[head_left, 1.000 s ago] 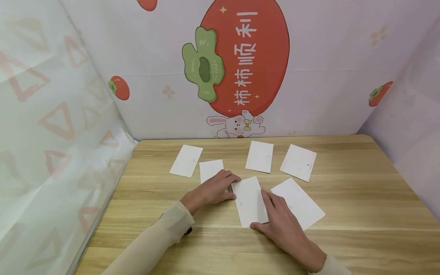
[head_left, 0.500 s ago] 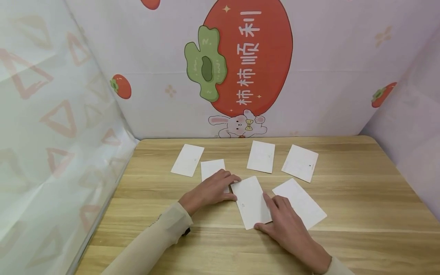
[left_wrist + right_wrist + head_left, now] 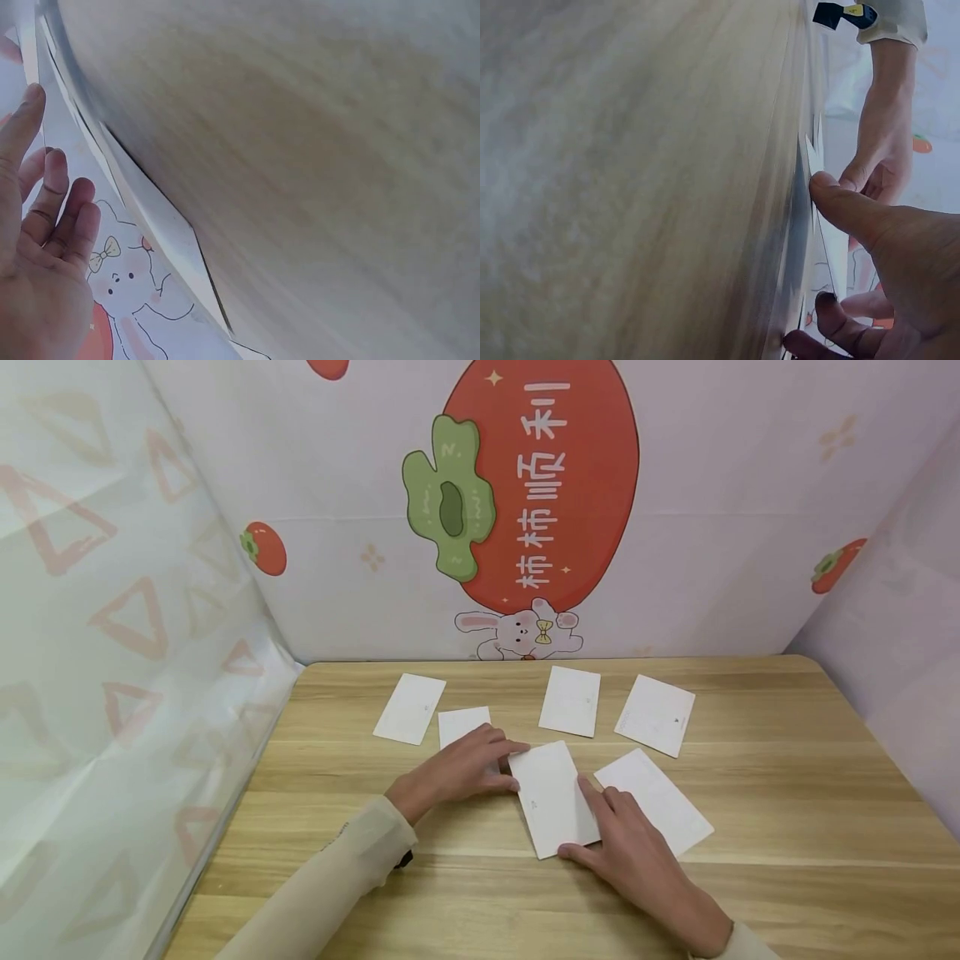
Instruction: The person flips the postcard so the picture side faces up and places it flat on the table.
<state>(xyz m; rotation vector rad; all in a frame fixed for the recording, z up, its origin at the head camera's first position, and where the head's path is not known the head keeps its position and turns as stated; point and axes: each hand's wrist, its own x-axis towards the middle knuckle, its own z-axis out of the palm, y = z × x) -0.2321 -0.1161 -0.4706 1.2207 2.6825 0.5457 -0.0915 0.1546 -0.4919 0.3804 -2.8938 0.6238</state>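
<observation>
Right-side tabletop leaves room; backdrop blocks behind.

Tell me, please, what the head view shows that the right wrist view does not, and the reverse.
Only the head view shows the white characters on the large persimmon print and the right cuff. Only the right wrist view shows the yellow mark on the black device at the left wrist. Both show the left hand, the right hand, the white card they hold and the wood-grain table.
</observation>
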